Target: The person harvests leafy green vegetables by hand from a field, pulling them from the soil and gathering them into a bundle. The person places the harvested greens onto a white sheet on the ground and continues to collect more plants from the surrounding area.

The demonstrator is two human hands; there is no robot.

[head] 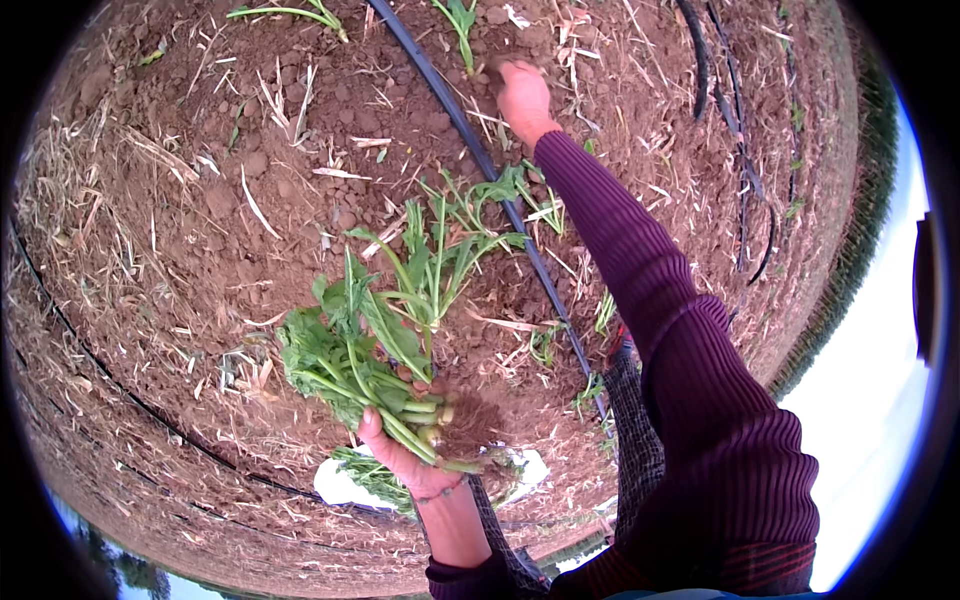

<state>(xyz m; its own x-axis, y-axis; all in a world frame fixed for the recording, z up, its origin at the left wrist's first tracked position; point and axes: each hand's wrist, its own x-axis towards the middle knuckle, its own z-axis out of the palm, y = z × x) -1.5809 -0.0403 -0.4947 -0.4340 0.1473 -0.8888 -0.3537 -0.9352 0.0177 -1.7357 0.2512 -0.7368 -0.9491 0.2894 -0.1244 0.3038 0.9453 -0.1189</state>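
Observation:
A bunch of leafy green seedlings (360, 375) is gripped in my left hand (409, 454), thumb across the stems. Their pale stem ends and soil-covered roots point to the right. My right hand (525, 97) reaches far forward and is down at the brown soil, its fingers curled and the fingertips blurred or hidden. Just left of these fingers stands a small green seedling (461, 37). A black drip irrigation line (480, 154) runs diagonally across the soil between my two hands.
Under my left hand lies a white sack (337, 484) with more greens. A leafy plant (435, 277) stands beyond the bunch, and another seedling (300, 13) lies at the top. Dry straw litters the soil. More black hoses (739, 142) run at right.

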